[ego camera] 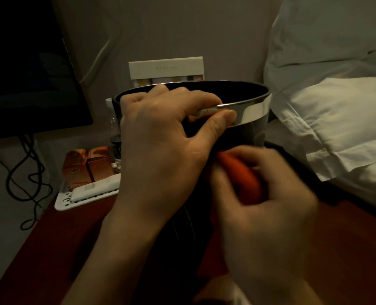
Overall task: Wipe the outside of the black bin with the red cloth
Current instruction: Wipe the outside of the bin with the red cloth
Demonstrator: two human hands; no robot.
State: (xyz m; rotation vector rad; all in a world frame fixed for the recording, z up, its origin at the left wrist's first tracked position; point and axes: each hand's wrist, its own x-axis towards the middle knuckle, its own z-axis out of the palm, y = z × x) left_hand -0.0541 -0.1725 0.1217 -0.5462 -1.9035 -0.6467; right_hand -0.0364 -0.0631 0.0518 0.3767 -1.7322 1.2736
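While the left hand [160, 137] grips the upright black bin [248, 130] rim, the right hand [264, 205] clutches the red cloth [239, 170].

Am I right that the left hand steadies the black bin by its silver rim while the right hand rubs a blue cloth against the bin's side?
Not quite: the cloth is red, not blue. The head view shows the left hand gripping the black bin at its silver rim, while the right hand holds the cloth against the bin's side.
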